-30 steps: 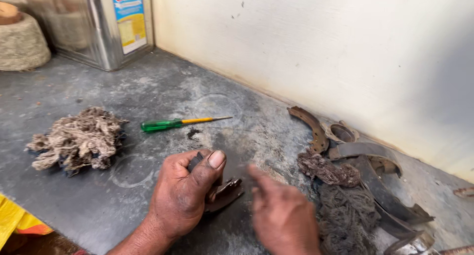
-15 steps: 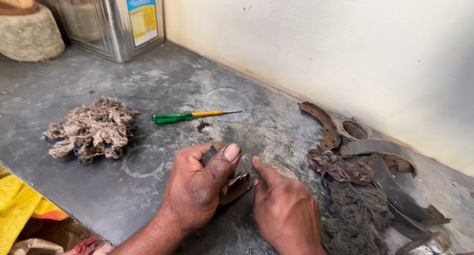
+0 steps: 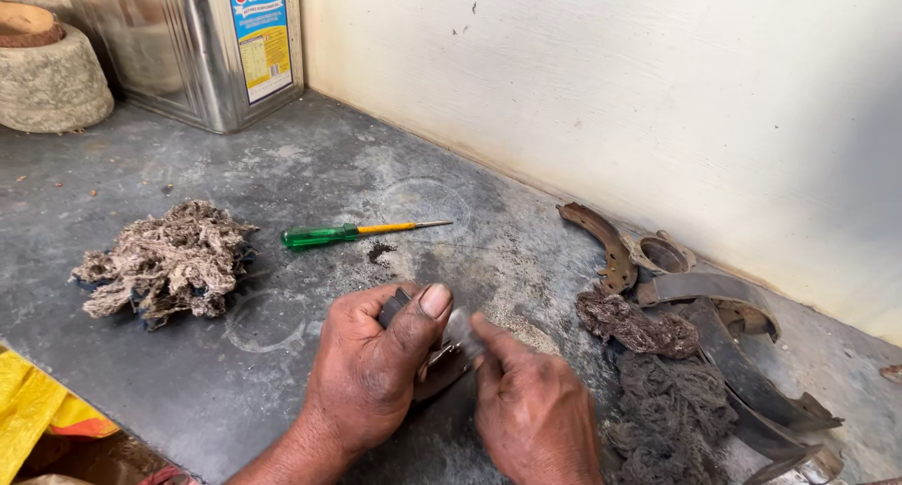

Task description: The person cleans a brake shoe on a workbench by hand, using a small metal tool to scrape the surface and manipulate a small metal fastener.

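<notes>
My left hand [image 3: 376, 372] grips a dark curved brake shoe [image 3: 442, 367] against the grey concrete surface [image 3: 310, 175], thumb pressed on top. My right hand [image 3: 531, 414] is closed right beside it, fingertips pinching a small pale piece [image 3: 458, 327] against the shoe; what that piece is I cannot tell. Most of the shoe is hidden under both hands.
A green-handled screwdriver [image 3: 348, 231] lies just beyond my hands. A wad of tangled cotton waste [image 3: 164, 259] sits at left. Rusty brake shoes [image 3: 601, 241], a metal ring [image 3: 662, 255] and dirty rags [image 3: 672, 400] pile at right along the pale wall [image 3: 658, 90]. A metal tin [image 3: 197, 43] stands at back left.
My right hand has closed in against the brake shoe beside my left hand. The view has shifted slightly; the left hand keeps its grip.
</notes>
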